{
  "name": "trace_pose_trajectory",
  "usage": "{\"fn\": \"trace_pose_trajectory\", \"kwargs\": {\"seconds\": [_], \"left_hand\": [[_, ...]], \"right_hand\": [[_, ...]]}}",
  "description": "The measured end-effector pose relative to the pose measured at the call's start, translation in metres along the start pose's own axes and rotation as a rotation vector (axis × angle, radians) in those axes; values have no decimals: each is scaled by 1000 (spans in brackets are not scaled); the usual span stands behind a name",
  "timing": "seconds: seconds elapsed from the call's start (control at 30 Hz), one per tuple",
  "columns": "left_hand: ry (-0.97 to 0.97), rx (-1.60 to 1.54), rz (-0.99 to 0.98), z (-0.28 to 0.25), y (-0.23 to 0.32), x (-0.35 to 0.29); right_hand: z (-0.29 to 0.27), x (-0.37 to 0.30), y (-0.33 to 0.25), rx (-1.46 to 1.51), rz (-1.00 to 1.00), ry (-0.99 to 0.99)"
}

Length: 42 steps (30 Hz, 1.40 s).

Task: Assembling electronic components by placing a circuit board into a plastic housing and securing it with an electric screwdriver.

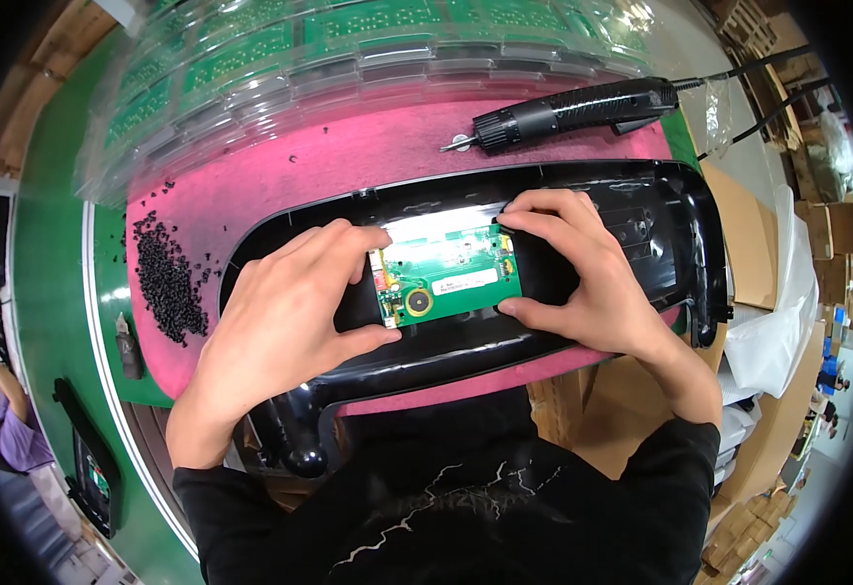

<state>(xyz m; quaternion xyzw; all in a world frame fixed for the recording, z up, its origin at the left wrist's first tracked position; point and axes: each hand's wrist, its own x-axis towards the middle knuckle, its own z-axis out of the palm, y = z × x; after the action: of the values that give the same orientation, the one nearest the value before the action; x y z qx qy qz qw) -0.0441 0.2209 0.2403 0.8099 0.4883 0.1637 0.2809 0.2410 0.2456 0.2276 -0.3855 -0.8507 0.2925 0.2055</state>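
purple cloth marks a co-worker's sleeve (23,439) at the far left, near a black plastic housing (74,419) on the green tabletop (51,229). next comes a small dark bottle (128,351) with a pale tip, then a heap of tiny black pieces (166,283), apparently screws, on the pink mat (271,156). clear plastic trays (368,60) of green boards stretch along the far side.

the left hand (285,297) pinches the left end of a green circuit board (485,258), thumb at the near corner, fingers at the far one. the board sits directly between the hands, over the hollow of a long black moulded shell (646,210). its long axis runs left to right, roughly along the shell, with the right end slightly farther from the body. neither hand is nearer: both touch it. whether the board rests on the shell or is held above it, i cannot tell. the right hand (592,278) grips the right end in the same thumb-and-finger span.

beyond the right hand lies a black electric screwdriver (582,112), its bit pointing left.

a white label (465,282) on the board carries print too small to read; dim lettering crosses the black shirt (446,497).
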Motion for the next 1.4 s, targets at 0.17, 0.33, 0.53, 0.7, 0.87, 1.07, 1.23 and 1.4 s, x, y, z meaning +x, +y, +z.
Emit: {"fn": "trace_pose_trajectory", "kwargs": {"seconds": [0.17, 0.33, 0.53, 0.7, 0.87, 1.07, 1.23, 1.4], "left_hand": [[49, 17, 44, 2, -6, -4], [81, 27, 131, 1, -8, -8], [119, -57, 122, -19, -22, -21], [366, 74, -40, -65, -63, -36], [217, 210, -255, -61, -78, -55], [187, 333, -361, -54, -78, -44], [288, 336, -338, -50, -73, -42], [251, 371, -282, -57, -64, -33]], "right_hand": [[0, 4, -4, -10, 12, -14], [-1, 1, -12, -60, 49, 1], [-8, 7, -27, 55, 205, -108], [-51, 8, -1, -154, 227, 348], [-106, 16, 47, -513, 456, 226], [-74, 54, 41, 209, 397, 636], [-31, 86, -6, 462, -26, 884], [-20, 98, -2, 1172, -13, 614]]}}
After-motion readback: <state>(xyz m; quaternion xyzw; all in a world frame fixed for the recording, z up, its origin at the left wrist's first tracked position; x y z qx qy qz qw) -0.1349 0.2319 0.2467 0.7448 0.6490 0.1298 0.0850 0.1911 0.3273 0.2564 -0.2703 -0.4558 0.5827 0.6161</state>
